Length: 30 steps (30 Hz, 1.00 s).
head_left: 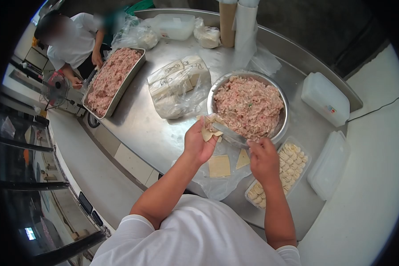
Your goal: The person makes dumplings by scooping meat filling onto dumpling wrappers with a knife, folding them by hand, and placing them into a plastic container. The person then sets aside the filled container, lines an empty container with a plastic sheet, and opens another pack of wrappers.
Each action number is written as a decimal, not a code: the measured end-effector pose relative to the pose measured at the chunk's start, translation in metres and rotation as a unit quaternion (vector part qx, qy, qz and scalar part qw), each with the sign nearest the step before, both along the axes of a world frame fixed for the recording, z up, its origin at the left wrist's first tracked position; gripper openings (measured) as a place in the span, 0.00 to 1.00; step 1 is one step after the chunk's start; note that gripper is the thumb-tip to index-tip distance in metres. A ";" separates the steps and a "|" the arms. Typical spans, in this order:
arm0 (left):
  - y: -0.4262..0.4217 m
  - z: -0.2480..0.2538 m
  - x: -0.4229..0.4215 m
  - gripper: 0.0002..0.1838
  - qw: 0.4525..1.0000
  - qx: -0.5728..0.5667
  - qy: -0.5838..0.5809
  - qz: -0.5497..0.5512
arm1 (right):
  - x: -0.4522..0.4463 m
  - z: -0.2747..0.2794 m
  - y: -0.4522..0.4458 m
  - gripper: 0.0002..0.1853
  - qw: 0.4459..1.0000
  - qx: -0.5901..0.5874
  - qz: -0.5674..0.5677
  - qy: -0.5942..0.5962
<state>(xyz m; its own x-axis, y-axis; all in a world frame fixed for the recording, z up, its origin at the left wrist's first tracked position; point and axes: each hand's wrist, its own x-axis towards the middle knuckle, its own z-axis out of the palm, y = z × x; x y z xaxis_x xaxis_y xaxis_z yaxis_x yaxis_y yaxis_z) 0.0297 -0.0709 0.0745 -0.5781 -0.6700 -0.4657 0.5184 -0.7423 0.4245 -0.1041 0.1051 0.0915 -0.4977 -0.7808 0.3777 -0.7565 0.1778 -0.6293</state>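
My left hand (199, 141) holds a pale dough wrapper (209, 128) with some minced meat on it, beside the near left rim of a round metal bowl. Closed around the handle end of a flat metal spatula (229, 134) is my right hand (264, 159); the blade's tip reaches the wrapper. Pink minced meat (248, 104) is heaped in the metal bowl (285, 119). Below my hands, square wrappers (219, 166) lie on a plastic sheet (221, 188). A clear tray of filled dumplings (290, 165) sits to the right, partly behind my right forearm.
On the metal table (135, 133) are a rectangular tray of minced meat (113, 82), wrapped packages (177, 86), an empty-looking clear container (175, 26), a lidded container (326, 98) and a plastic lid (327, 166). Another person (77, 42) stands at the far left tray.
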 end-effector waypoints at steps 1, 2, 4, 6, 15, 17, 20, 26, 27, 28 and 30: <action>0.002 -0.007 -0.003 0.19 1.000 -0.003 0.014 -0.018 | 0.003 -0.008 -0.001 0.14 1.000 0.009 0.018 0.016; 0.001 -0.012 -0.003 0.19 0.999 -0.010 0.028 -0.032 | 0.003 -0.010 0.003 0.14 1.000 0.003 0.020 0.014; 0.002 -0.016 0.001 0.20 0.997 -0.029 0.048 -0.046 | 0.004 -0.015 0.004 0.14 0.999 0.011 0.029 0.039; 0.001 -0.004 0.013 0.20 0.996 -0.053 0.059 -0.049 | 0.003 -0.001 0.008 0.13 0.999 0.002 0.035 0.001; 0.020 0.013 0.025 0.22 0.760 -0.557 -0.283 -0.180 | 0.008 0.058 0.026 0.14 0.996 0.046 0.055 -0.062; 0.020 0.024 0.026 0.26 0.733 -0.565 -0.325 -0.195 | 0.009 0.054 0.027 0.14 0.993 0.081 0.076 -0.037; 0.023 0.014 0.027 0.24 0.663 -0.604 -0.342 -0.281 | 0.006 0.061 0.037 0.13 0.985 0.147 0.081 0.033; 0.031 0.001 0.020 0.15 0.647 -0.662 -0.323 -0.199 | -0.002 0.064 0.058 0.05 0.997 0.053 -0.005 -0.055; 0.035 0.017 0.018 0.13 0.683 -0.611 -0.335 -0.219 | -0.003 0.052 0.062 0.05 0.997 0.055 -0.006 -0.056; 0.038 0.025 0.017 0.11 0.716 -0.557 -0.345 -0.240 | -0.004 0.034 0.066 0.04 0.988 0.065 -0.009 -0.138; 0.052 0.019 0.014 0.11 0.756 -0.527 -0.302 -0.244 | 0.005 0.007 0.072 0.06 0.944 0.098 -0.023 -0.314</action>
